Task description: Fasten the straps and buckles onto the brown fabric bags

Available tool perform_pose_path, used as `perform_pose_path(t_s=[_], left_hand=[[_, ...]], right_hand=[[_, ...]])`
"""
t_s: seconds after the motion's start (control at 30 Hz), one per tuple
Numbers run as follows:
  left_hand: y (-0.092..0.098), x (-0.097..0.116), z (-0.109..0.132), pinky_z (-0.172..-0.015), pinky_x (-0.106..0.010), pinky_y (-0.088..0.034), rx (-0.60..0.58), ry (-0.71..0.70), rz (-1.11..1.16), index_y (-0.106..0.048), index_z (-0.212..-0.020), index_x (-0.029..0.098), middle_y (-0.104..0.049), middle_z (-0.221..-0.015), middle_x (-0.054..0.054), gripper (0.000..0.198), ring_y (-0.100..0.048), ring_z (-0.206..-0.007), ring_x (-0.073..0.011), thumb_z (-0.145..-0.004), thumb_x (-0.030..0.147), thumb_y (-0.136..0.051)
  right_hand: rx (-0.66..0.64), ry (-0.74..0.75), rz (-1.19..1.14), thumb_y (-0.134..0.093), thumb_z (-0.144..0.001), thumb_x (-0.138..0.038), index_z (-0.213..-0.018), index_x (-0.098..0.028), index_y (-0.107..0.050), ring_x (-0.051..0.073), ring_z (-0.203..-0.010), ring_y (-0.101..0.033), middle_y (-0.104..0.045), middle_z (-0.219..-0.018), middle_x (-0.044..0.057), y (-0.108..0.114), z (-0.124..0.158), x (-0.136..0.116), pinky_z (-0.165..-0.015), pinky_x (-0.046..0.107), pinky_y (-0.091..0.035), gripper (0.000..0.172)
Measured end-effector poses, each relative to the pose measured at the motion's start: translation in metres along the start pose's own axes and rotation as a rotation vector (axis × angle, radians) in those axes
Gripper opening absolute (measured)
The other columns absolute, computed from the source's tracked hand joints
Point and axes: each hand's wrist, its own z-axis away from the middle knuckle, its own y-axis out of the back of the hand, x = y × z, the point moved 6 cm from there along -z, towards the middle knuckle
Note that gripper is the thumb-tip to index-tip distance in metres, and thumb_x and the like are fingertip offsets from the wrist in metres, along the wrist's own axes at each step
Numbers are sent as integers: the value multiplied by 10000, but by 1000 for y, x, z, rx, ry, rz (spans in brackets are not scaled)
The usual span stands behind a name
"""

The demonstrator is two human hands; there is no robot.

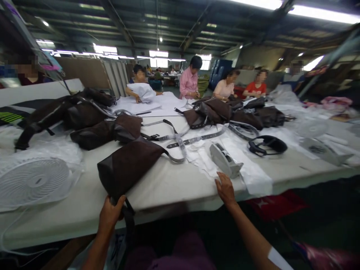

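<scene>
Dark brown, wedge-shaped bag of leather-like material (131, 165) lies aslant at the front of the long, white-covered tabletop (174, 193), just before several similar dark brown bags (128, 127). Near its right end stands a grey plastic holder (225, 159); beside that, the right hand (225, 189) has its fingers loosely spread, contact uncertain. The left hand's (110, 213) fingers grip the bag's near end by its dark strap (129, 221). Good handling probably means a firm hold close to the seam, strap untwisted
</scene>
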Motion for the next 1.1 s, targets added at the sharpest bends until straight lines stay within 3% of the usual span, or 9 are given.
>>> perform_pose_path(t_s=[0.07,0.13,0.2,0.33,0.5,0.6,0.77,0.87,1.1], left_hand=[[-1,-6,5,-700,-388,-501,-23,-2,-47,-422,-1298,154,-650,-764,-58,733,-640,-762,-278,-706,556,-581],[-1,-10,15,-778,-401,-478,-5,-17,-84,-316,-1373,137,-655,-885,-95,810,-625,-893,-302,-729,573,-541],[-2,-12,26,-828,-409,-456,7,-34,-89,-273,-1395,128,-653,-924,-104,822,-604,-959,-308,-746,570,-517],[-6,-11,47,-819,-409,-473,9,-75,-42,-242,-1406,166,-646,-946,-83,766,-621,-876,-265,-773,502,-512],[2,25,59,-990,-479,-375,251,-632,-303,-499,-1261,155,-420,-1343,-175,484,-442,-1200,-321,-820,353,-496],[-3,29,50,-994,-495,-371,264,-781,-479,-590,-1176,180,-338,-1416,-161,378,-369,-1264,-353,-831,310,-507],[-16,10,32,-875,-425,-469,144,-738,-596,-551,-1239,208,-183,-1494,-166,402,-534,-1103,-307,-861,318,-468],[-18,6,32,-854,-423,-473,122,-698,-643,-522,-1271,230,-206,-1482,-176,419,-566,-1040,-287,-870,331,-449],[-18,6,32,-838,-429,-472,121,-701,-667,-513,-1278,257,-200,-1486,-169,424,-572,-1005,-273,-858,298,-479]], right_hand=[[-32,20,32,-320,-909,-309,-1232,-47,-508,231,-1219,-415,-527,-1261,154,2,-11,7,-1072,373,-278,456],[-66,77,48,-312,-921,-311,-1241,-48,-504,227,-1236,-399,-517,-1280,149,-1,-23,-4,-1074,366,-266,457],[-127,156,66,-331,-924,-312,-1268,-58,-486,227,-1274,-355,-493,-1313,140,-10,-36,-26,-1075,371,-252,455],[-279,227,136,-416,-904,-330,-1347,-69,-399,262,-1340,-240,-405,-1394,137,-37,-60,-74,-1077,430,-207,514],[-417,215,164,-420,-903,-385,-1376,-94,-359,272,-1373,-138,-312,-1448,147,-69,-79,-117,-1087,489,-101,560],[-480,104,164,-407,-899,-437,-1377,-87,-353,291,-1377,-106,-279,-1457,169,-86,-89,-131,-1071,547,-51,595],[-575,137,102,-391,-895,-356,-1427,-142,-263,280,-1373,-125,-262,-1473,131,-109,-102,-158,-1057,566,-97,587],[-585,219,83,-412,-877,-297,-1433,-207,-262,261,-1377,-120,-255,-1483,88,-117,-104,-169,-1075,534,-73,582],[-509,231,92,-385,-896,-407,-1391,-99,-336,294,-1351,-193,-297,-1458,134,-120,-93,-155,-1078,531,-66,585]])
